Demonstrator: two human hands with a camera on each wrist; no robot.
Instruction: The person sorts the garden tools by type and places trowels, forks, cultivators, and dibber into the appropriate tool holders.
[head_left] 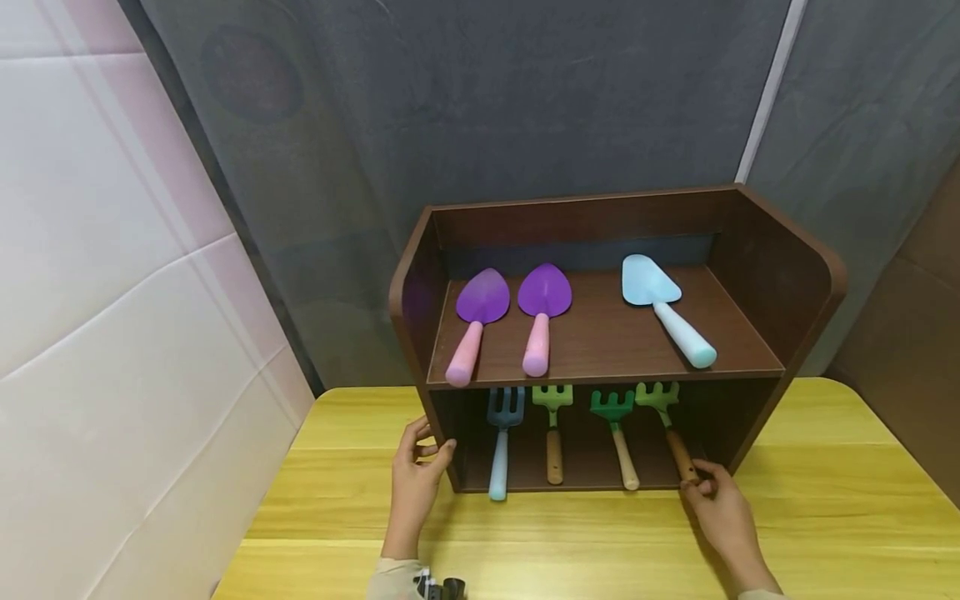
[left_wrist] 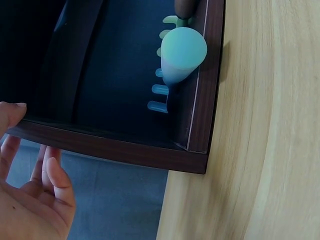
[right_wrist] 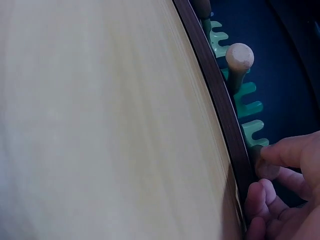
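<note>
A dark brown two-tier shelf (head_left: pixel 592 354) stands on the table. My left hand (head_left: pixel 417 479) grips its left side panel, thumb on the inner face and fingers outside, as the left wrist view shows. At the lower right, my right hand (head_left: pixel 722 508) pinches the wooden handle end of a light green hand rake (head_left: pixel 679 454), which lies in the lower tier. Left of it are a dark green hand rake (head_left: pixel 624 457), another light green hand rake (head_left: pixel 554 454) and a blue hand fork (head_left: pixel 498 462). Their handles point toward the front edge.
On the upper tier lie two purple trowels with pink handles (head_left: pixel 483 297) (head_left: pixel 545 292) and a light blue trowel (head_left: pixel 649 282). Yellow wood-grain table (head_left: pixel 345 500) surrounds the shelf. A grey curtain (head_left: pixel 555 100) hangs behind; a white panel (head_left: pixel 127 333) stands at left.
</note>
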